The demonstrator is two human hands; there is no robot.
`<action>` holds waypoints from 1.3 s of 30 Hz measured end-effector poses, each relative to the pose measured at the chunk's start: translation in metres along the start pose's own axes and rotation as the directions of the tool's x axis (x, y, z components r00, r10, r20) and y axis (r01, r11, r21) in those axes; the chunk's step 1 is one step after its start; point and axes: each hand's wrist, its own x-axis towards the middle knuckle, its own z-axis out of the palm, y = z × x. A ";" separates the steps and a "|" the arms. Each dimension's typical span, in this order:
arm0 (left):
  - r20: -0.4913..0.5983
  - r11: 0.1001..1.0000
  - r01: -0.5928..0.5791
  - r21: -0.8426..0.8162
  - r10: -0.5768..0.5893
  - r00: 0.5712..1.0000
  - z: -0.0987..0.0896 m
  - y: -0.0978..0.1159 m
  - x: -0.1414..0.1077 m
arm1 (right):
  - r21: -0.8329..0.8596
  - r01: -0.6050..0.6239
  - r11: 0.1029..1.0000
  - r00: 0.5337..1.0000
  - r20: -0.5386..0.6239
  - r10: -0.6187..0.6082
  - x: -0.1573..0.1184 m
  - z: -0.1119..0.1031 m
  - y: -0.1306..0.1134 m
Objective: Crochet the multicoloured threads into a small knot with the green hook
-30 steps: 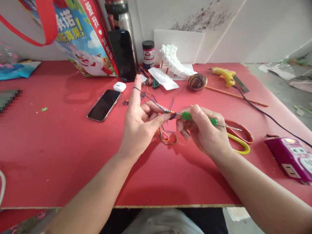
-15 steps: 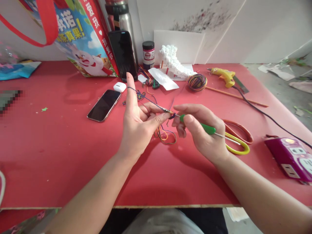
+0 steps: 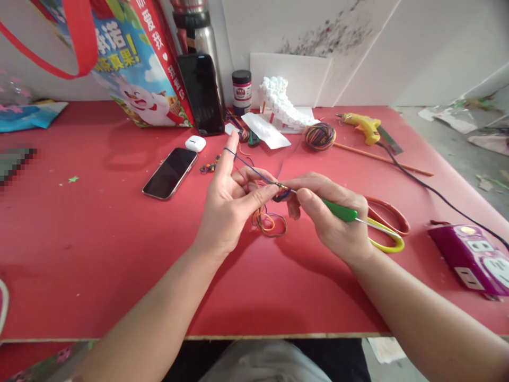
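Observation:
Between thumb and fingers, my left hand (image 3: pixel 233 207) pinches a small piece of multicoloured crochet work (image 3: pixel 281 196). A dark blue strand of yarn (image 3: pixel 250 166) runs taut from my raised left index finger down to that piece. My right hand (image 3: pixel 332 212) is closed around a crochet hook (image 3: pixel 340 210) with a green handle, its metal tip at the stitches beside my left thumb. Loose loops of yarn (image 3: pixel 274 233) lie on the table beneath my hands. The ball of variegated yarn (image 3: pixel 320 137) rests farther back.
Scissors (image 3: pixel 392 241) with orange and yellow handles lie behind my right hand. A purple power strip (image 3: pixel 469 257), a yellow glue gun (image 3: pixel 363 127) and its black cord are at right. A phone (image 3: pixel 170 173), an earbud case (image 3: pixel 195 143) and a propped phone (image 3: pixel 202 95) stand left of centre.
My left index finger has tipped to the right and lower. The hook has shifted slightly right and down, and more of the crochet piece shows below the fingertips.

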 end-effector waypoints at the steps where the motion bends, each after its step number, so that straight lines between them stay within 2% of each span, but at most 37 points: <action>1: -0.004 1.000 0.005 -0.007 -0.005 1.000 0.000 0.001 0.000 | 0.005 -0.012 1.000 1.000 0.006 0.012 0.000 0.000 -0.001; 8: -0.054 1.000 0.009 -0.025 -0.011 0.998 0.001 0.002 -0.001 | 0.045 -0.028 0.999 0.999 0.034 0.026 0.001 0.000 -0.004; 13: -0.138 0.999 0.006 -0.035 -0.011 0.990 -0.001 -0.005 0.000 | 0.013 -0.020 1.000 1.000 -0.011 0.020 0.001 0.001 -0.003; 18: -0.100 0.999 0.020 -0.051 -0.025 0.995 -0.005 -0.008 0.002 | 0.049 -0.020 0.999 0.999 -0.032 0.022 0.001 0.003 -0.004; 24: -0.070 0.984 0.054 -0.169 -0.067 0.995 0.007 0.006 -0.004 | 0.071 0.015 0.997 0.997 -0.080 -0.009 0.001 0.006 0.000; 26: -0.089 0.968 0.094 -0.232 -0.117 0.989 0.013 0.013 -0.005 | 0.072 0.018 0.997 0.990 -0.138 -0.008 0.003 0.006 0.003; 30: -0.116 0.943 0.098 -0.318 -0.141 0.983 0.017 0.021 -0.005 | 0.133 0.022 0.991 0.974 -0.227 0.009 0.007 0.004 0.008; 35: -0.107 0.921 0.149 -0.361 -0.199 0.974 0.017 0.020 -0.002 | 0.158 0.001 0.987 0.994 -0.108 0.016 0.004 0.004 0.005; 39: -0.139 0.896 0.145 -0.419 -0.221 0.965 0.014 0.021 -0.001 | 0.194 0.001 0.981 0.995 -0.095 0.018 0.002 0.004 0.005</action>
